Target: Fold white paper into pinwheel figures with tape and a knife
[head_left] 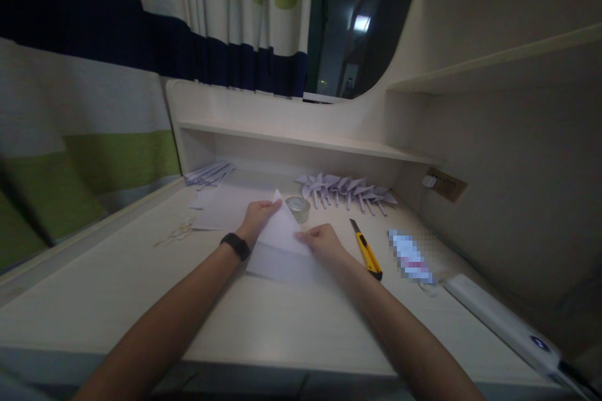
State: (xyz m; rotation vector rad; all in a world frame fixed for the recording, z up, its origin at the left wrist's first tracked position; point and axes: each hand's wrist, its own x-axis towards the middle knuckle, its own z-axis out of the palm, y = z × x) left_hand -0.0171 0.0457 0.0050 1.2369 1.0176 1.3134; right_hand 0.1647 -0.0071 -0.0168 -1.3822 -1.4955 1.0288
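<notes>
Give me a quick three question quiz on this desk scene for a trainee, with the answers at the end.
1. True or false: both hands touch the white paper.
2. Which lies nearest the right hand? A) yellow knife B) tape roll C) scissors
3. Fill in: the left hand lifts a folded ____ of the paper.

Key
1. True.
2. B, though the knife is close.
3. Corner.
</notes>
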